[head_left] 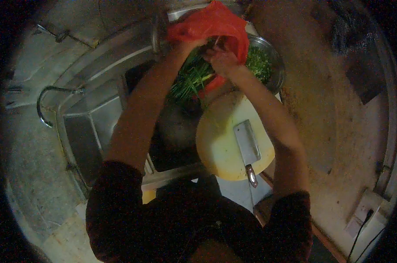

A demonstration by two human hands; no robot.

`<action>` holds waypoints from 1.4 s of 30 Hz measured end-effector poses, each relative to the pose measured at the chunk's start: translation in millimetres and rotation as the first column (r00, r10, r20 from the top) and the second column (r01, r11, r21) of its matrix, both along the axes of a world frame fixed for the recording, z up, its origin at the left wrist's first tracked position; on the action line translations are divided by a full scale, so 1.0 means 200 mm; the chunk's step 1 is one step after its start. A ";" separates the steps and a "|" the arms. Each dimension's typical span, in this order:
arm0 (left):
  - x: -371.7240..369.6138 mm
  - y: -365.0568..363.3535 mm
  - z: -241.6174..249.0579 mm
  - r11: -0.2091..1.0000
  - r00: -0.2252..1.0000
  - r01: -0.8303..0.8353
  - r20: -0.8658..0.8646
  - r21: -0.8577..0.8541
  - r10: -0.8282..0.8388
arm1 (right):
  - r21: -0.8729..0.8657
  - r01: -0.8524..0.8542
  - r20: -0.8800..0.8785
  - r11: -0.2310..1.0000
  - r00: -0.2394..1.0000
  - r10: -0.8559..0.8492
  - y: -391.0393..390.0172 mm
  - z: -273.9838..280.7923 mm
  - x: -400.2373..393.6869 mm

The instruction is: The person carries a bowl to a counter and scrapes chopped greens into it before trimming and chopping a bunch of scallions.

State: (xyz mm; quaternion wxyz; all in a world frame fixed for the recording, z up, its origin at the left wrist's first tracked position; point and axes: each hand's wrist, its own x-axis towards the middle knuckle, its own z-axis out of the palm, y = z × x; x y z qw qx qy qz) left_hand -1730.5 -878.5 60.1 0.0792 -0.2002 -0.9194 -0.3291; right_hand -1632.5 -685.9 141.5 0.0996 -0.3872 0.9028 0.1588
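A red plastic bag [209, 24] bulges at the top of the view, its mouth turned toward me. My left hand [199, 43] reaches into that mouth, and its fingers are hidden by the bag. Beside it my right hand [224, 60] is at the opening with fingers curled; what they grip is too dark to make out. Long green stalks with narrow leaves [190, 81] spill from under the bag, over the sink's edge. Red plastic also shows below my right hand.
A cleaver [247, 142] lies on a round cutting board [216, 140] close to my body. Chopped greens [259, 63] fill a metal bowl [279, 72] at the right. The steel sink [106, 107] with a curved faucet [43, 98] is on the left.
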 end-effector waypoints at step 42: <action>1.17 -0.05 0.84 0.921 0.970 -0.241 -0.045 -0.305 0.239 | -0.058 0.033 0.135 0.998 0.990 -0.025 -0.15 0.34 0.12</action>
